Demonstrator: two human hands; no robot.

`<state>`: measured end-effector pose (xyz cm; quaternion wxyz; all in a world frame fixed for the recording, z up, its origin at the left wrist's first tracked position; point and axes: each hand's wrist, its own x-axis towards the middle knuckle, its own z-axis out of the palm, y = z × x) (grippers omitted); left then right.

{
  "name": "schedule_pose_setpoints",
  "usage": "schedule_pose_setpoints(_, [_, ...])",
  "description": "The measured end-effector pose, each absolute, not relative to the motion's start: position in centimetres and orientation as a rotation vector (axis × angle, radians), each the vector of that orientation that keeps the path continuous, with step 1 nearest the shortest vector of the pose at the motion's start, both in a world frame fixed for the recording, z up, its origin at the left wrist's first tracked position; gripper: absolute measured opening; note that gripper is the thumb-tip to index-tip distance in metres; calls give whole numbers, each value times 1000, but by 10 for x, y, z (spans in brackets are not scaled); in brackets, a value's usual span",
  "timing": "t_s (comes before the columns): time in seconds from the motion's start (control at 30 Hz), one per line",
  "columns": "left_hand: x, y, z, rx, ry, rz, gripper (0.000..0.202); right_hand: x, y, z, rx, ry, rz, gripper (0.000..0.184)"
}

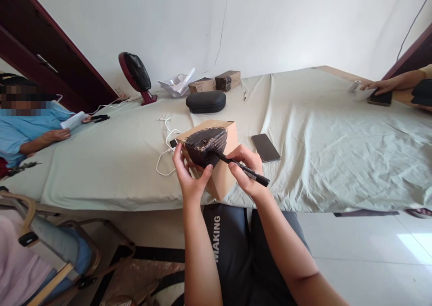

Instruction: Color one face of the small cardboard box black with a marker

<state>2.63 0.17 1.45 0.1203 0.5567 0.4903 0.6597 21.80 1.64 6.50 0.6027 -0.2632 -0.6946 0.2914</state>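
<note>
A cardboard box (227,180) is tilted at the table's front edge, one corner facing me. Scribbled black ink (206,145) covers that corner, with some bare brown specks along its edges. My left hand (192,177) grips the box from the left, thumb in front and fingers at its side. In my right hand (248,166) is a black marker pen (251,173), its tip against the inked corner. Just right of the box lies a dark phone (266,147). A white cable (165,137) curls on the cloth to the left.
Behind the box stand a black zip case (205,102), two small cardboard boxes (228,80), a plastic bag (177,86) and a fan (137,74). A person in blue (30,130) sits left with paper; another person's hand (383,84) rests far right.
</note>
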Motion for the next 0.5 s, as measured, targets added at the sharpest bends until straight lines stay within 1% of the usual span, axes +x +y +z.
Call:
schedule_pose_setpoints(0.13, [25, 4, 12, 1660, 1501, 1938, 107, 214, 6, 70, -560, -1652, 672, 6])
schedule_pose_setpoints(0.23, [35, 3, 17, 1749, 1547, 2027, 105, 209, 0, 72, -506, -1709, 637, 7])
schedule_pose_setpoints(0.37, [50, 2, 23, 1880, 1529, 2104, 98, 204, -2, 69, -548, -1780, 415, 6])
schedule_pose_setpoints(0.5, [56, 0, 27, 2060, 1646, 2052, 93, 206, -2, 71, -582, -1781, 268, 7])
